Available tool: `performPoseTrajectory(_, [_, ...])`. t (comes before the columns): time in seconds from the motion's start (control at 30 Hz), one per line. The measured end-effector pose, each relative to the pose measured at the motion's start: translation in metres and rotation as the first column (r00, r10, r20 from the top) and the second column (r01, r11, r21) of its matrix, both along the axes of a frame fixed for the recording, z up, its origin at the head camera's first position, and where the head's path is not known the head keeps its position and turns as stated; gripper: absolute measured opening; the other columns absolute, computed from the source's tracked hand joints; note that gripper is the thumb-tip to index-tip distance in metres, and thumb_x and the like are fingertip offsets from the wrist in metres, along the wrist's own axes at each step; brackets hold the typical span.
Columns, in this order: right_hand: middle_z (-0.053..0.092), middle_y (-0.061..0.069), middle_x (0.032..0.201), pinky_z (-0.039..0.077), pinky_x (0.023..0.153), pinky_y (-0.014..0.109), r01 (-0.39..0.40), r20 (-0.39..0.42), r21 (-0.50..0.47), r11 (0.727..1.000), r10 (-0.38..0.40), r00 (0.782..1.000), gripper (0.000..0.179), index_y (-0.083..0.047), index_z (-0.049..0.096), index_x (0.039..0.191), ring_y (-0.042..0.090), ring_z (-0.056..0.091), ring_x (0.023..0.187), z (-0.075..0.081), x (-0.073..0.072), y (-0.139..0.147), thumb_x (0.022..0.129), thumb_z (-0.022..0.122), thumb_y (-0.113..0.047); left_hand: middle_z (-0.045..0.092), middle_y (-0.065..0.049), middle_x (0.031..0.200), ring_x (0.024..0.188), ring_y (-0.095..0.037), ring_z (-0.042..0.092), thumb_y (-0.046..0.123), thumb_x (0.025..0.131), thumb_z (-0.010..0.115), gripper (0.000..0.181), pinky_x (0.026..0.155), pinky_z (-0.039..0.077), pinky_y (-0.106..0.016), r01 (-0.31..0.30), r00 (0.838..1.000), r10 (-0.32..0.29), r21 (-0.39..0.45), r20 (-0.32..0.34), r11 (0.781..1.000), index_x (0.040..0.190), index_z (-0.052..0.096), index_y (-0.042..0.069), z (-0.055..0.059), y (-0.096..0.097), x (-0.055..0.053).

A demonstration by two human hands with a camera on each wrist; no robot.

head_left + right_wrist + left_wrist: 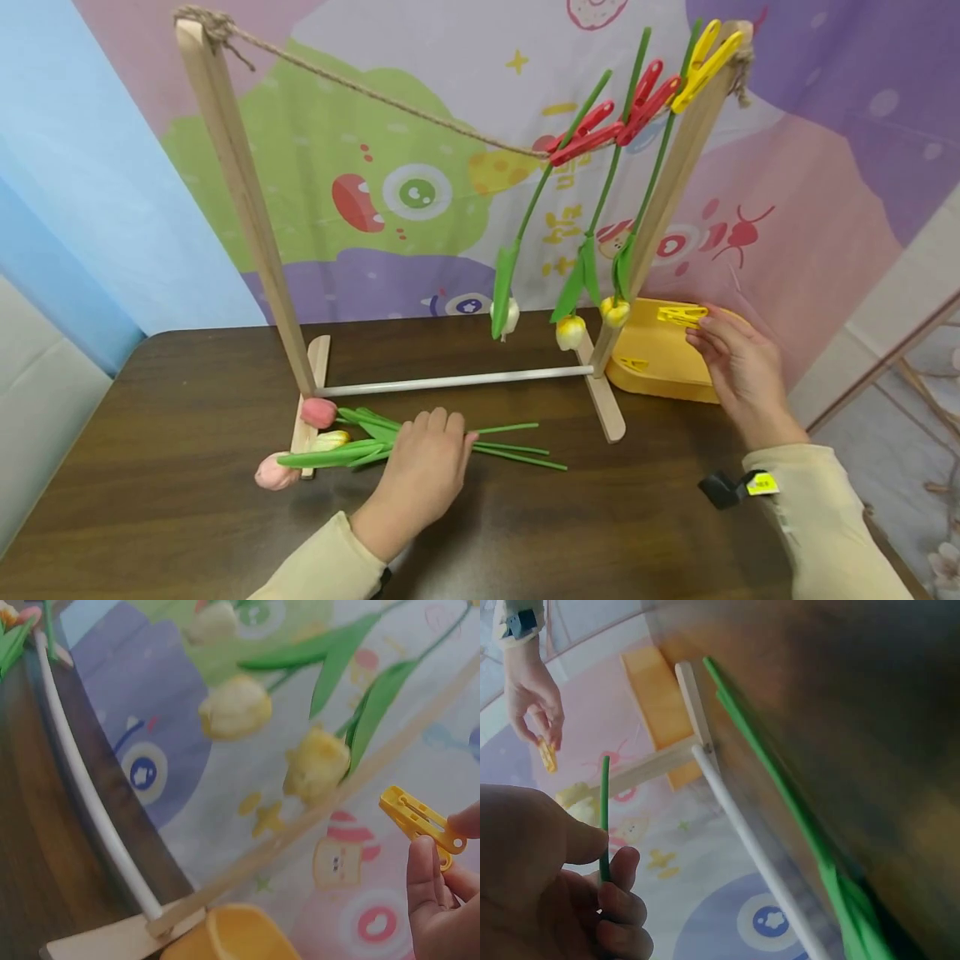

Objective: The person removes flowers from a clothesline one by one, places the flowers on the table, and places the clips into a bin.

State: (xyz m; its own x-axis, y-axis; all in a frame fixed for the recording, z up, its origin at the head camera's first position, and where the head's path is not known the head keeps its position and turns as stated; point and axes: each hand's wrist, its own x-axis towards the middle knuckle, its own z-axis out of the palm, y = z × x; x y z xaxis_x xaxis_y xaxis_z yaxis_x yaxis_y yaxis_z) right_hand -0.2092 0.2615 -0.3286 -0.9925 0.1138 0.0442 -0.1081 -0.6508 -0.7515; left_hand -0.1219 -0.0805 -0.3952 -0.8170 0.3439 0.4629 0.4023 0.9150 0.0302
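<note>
Brown table (585,525): tulips (378,431), wooden stand (606,408), yellow tray (660,385).

The head view is bright and fairly sharp, both wrist views dimmer, the left's tabletop (885,735) blurred.

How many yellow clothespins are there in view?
3: one clothespin near the top of the right post, one in the right hand, one in the yellow tray; that hand may hide others.

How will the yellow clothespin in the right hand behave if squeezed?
The yellow clothespin looks light: slotted, and pinched at one end by the right hand. Its smooth, plastic-looking sides could slip. Its two straight halves seem stiff, likelier to pivot than bend.
</note>
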Motion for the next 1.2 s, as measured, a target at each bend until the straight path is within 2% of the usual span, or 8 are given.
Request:
performPoseTrajectory(0.23, [0.069,0.01,0.081,0.056,0.07,0.027,0.02,0.107,0.013,1.0,-0.021,0.994,0.014,0.002,0.07,0.091,0.021,0.069,0.069,-0.015,-0.01,0.012,0.084,0.059,0.009,0.046,-0.002,0.064,0.057,-0.018,0.046,0.029,0.09,0.06,0.028,0.05,0.03,-0.027,0.025,0.999,-0.024,-0.027,0.041,0.999,0.073,0.051,0.009,-0.012,0.005,0.005])
performPoseTrajectory(0.5, [0.067,0.008,0.083,0.056,0.07,0.026,-0.009,0.139,0.039,0.999,0.003,0.99,0.016,-0.001,0.068,0.091,0.019,0.068,0.072,-0.035,-0.022,0.023,0.086,0.058,0.009,0.049,-0.002,0.067,0.061,-0.019,0.049,0.029,0.091,0.058,0.026,0.053,0.031,-0.028,0.03,0.994,-0.027,-0.021,0.111,0.999,0.075,0.053,0.009,-0.025,0.009,0.007])
performPoseTrajectory(0.73, [0.067,0.007,0.083,0.056,0.07,0.026,-0.044,0.157,0.048,0.998,0.036,0.987,0.016,-0.001,0.066,0.089,0.018,0.068,0.072,-0.045,-0.03,0.027,0.087,0.055,0.01,0.053,-0.003,0.07,0.065,-0.02,0.054,0.029,0.09,0.059,0.024,0.055,0.036,-0.031,0.027,0.992,-0.026,-0.012,0.125,1.0,0.076,0.055,0.009,-0.037,0.013,0.007])
performPoseTrajectory(1.03, [0.069,0.005,0.081,0.055,0.07,0.024,-0.088,0.218,0.165,0.982,0.051,0.975,0.015,-0.003,0.066,0.087,0.015,0.069,0.072,-0.053,-0.043,0.03,0.086,0.057,0.008,0.053,-0.004,0.072,0.07,-0.021,0.054,0.028,0.09,0.059,0.023,0.058,0.036,-0.031,0.02,0.987,-0.018,-0.013,0.158,1.0,0.079,0.056,0.008,-0.041,0.018,0.01])
performPoseTrajectory(1.1, [0.069,0.004,0.08,0.055,0.07,0.023,-0.099,0.23,0.215,0.972,0.048,0.972,0.013,0.0,0.064,0.095,0.013,0.069,0.073,-0.054,-0.047,0.03,0.087,0.057,0.007,0.053,-0.004,0.073,0.071,-0.021,0.054,0.028,0.09,0.058,0.023,0.058,0.036,-0.031,0.021,0.985,-0.018,-0.015,0.17,1.0,0.079,0.056,0.009,-0.042,0.019,0.01])
performPoseTrajectory(1.2, [0.068,0.0,0.08,0.055,0.071,0.021,-0.11,0.259,0.307,0.945,0.028,0.965,0.039,0.007,0.049,0.125,0.01,0.069,0.073,-0.056,-0.053,0.029,0.087,0.058,0.004,0.054,-0.004,0.074,0.072,-0.021,0.054,0.028,0.09,0.058,0.022,0.059,0.036,-0.032,0.021,0.982,-0.018,-0.013,0.19,1.0,0.08,0.056,0.009,-0.044,0.02,0.01])
